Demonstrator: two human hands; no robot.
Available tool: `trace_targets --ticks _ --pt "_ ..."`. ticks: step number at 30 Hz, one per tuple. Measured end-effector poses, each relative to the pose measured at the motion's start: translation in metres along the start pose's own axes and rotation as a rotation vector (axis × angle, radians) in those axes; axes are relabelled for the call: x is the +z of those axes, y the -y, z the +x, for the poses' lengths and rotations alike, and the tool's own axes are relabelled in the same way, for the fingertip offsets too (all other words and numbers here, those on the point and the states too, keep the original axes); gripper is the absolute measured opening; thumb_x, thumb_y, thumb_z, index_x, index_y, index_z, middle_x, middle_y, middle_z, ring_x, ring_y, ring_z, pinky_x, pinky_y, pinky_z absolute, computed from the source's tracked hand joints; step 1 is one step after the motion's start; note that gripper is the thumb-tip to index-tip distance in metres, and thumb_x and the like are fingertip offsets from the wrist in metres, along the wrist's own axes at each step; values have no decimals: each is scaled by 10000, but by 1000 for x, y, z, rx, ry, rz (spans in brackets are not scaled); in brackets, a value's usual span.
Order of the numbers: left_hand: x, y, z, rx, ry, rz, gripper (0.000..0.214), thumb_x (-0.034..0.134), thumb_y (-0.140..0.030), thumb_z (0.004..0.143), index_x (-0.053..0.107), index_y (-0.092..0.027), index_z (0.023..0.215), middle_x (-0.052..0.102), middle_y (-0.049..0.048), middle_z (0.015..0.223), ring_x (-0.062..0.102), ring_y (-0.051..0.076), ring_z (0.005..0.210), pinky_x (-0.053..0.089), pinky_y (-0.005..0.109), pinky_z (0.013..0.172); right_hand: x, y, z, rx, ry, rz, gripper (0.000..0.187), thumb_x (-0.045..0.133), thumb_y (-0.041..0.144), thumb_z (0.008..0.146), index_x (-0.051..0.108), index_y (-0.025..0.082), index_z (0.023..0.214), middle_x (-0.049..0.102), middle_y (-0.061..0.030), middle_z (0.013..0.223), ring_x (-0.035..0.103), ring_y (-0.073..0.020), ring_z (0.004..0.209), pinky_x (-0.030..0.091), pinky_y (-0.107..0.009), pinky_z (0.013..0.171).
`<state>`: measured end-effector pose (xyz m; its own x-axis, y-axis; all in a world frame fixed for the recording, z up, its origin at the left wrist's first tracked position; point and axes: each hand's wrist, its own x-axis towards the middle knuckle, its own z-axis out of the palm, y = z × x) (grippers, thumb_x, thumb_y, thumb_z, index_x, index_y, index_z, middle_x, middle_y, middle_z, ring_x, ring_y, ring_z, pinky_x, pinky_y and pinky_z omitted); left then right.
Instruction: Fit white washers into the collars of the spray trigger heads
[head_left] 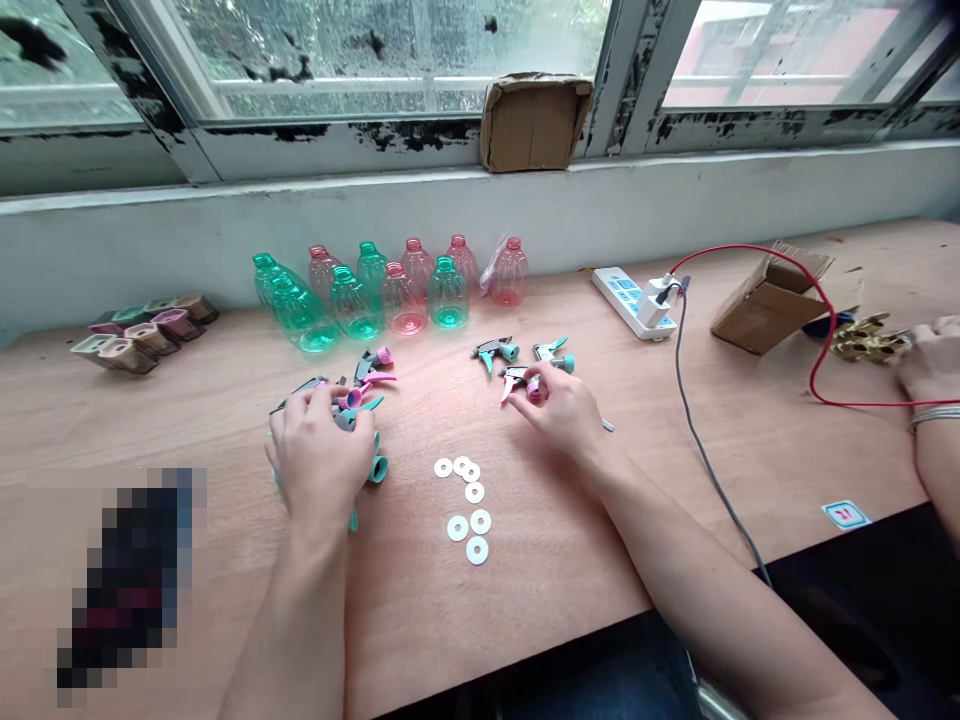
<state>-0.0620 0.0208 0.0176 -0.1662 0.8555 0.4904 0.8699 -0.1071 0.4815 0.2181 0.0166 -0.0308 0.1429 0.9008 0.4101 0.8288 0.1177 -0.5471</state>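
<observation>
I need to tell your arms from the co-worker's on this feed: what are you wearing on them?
Nothing: the left hand and right hand are ungloved, no rings or watch showing, forearms bare with no sleeves in view. A bangle sits on the other person's wrist.

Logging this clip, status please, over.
Left hand on sprayer heap, grip hidden. Right hand pinching pink-capped sprayer. Washers loose between hands.
</observation>
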Motion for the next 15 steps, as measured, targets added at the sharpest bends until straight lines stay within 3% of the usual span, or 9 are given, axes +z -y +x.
trace_targets --ticks 2,4,9,15 --pt "0 9 3 -75 95 34 295 685 -385 767 656 -214 1005 556 150 1060 480 440 1118 334 622 930 -1 6 -4 -57 112 62 204 651 399 842 655 207 774 572 20 602 535 -148 589 360 -261 591" --pt "4 13 3 -96 143 76 369 700 -436 743 657 -222 1041 540 156 1076 496 442 1101 348 624 922 -3 11 -8 -162 224 110 220 646 358 856 646 194 709 543 28 565 504 -127 573 343 -253 595" --pt "14 12 0 -31 113 184 406 608 -283 785 621 -224 1187 515 153 1165 551 371 1072 452 510 907 -4 25 -21 -456 494 198 91 680 276 841 697 189 862 627 1 740 543 -114 668 346 -240 617" --pt "12 3 -1 65 -59 -18 439 527 -195 852 555 -218 1289 549 128 1194 572 291 1077 453 426 969 9 39 -30 -524 511 120 149 708 319 833 699 188 904 626 -36 854 535 -151 755 350 -265 633"
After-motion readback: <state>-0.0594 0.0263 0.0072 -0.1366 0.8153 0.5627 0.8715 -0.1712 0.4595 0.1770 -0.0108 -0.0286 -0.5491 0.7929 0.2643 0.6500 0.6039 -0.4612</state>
